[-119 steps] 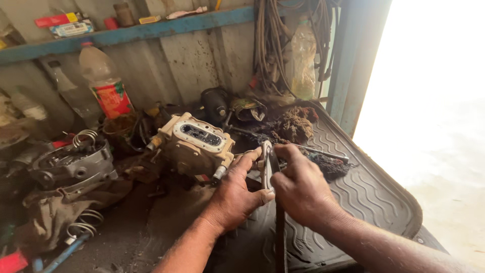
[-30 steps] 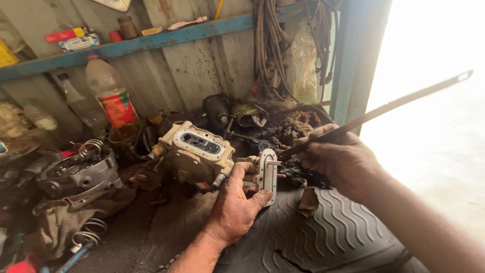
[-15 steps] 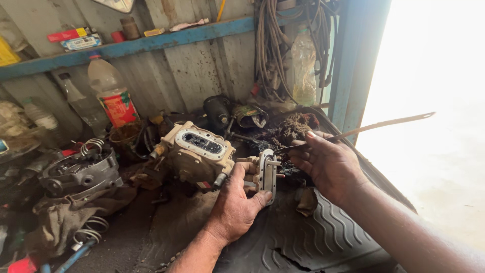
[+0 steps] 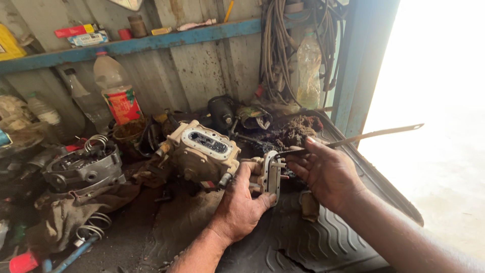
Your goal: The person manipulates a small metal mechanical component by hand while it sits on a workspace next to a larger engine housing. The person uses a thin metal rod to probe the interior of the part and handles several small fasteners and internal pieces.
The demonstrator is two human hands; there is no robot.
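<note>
Small metal flanged part [image 4: 271, 174], pale and oblong, held upright above the ribbed black rubber mat [image 4: 323, 242], just right of the larger cream-coloured engine casting [image 4: 202, 151]; its flat face is turned toward the right hand. Thin metal strip [image 4: 364, 136], long and flat, runs from the part's upper edge out to the right, its far end in the glare of the doorway; its near tip lies at or against the part, though whether it is inserted cannot be told.

To work well here, judged from the pose: the part wants a steady, unmoving grip, with the strip kept flat and in line with the face it meets, so that it slides or scrapes without bending; light pressure near the tip should give better control than force from the far end.

Left hand [image 4: 242, 202]: closed around the part from below and behind, thumb against its front edge, fingers wrapped and firmly gripping. Right hand [image 4: 326, 172]: half open, palm upward; the strip is pinched between thumb and forefinger at the top of the hand, the remaining fingers loosely spread and touching nothing visible.

Surroundings: grey engine cover [image 4: 83, 169] with a coil spring at left, on a dirty rag [image 4: 76, 212]; plastic bottle with red label [image 4: 117, 96] against the wall; blue shelf [image 4: 151, 43] above; bundled cables [image 4: 275, 50] hanging beside the blue door frame [image 4: 353, 65].
</note>
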